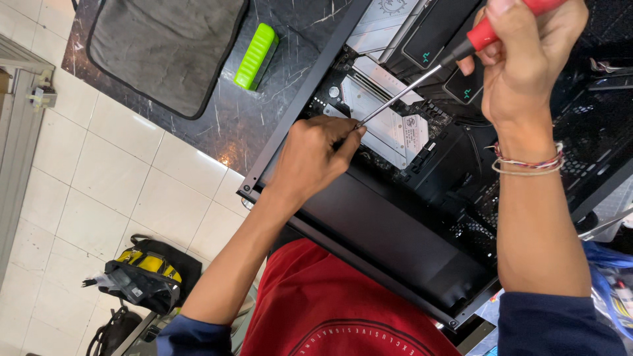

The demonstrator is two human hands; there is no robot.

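Note:
An open black computer case (389, 231) lies on a dark marble table, with a silver and black motherboard (389, 118) inside. My right hand (527, 59) grips the red handle of a long screwdriver (422, 82) above the case. Its metal shaft slants down to the board's lower left. There my left hand (313, 158) pinches the screwdriver tip between thumb and fingers, resting on the case's edge. Whatever sits under the tip is hidden by my fingers. Thread bracelets circle my right wrist.
A bright green box (257, 56) and a grey cloth pad (165, 46) lie on the marble table (231, 125) to the left of the case. A black and yellow tool bag (142, 273) sits on the tiled floor. Blue plastic packaging (610, 283) lies at the right edge.

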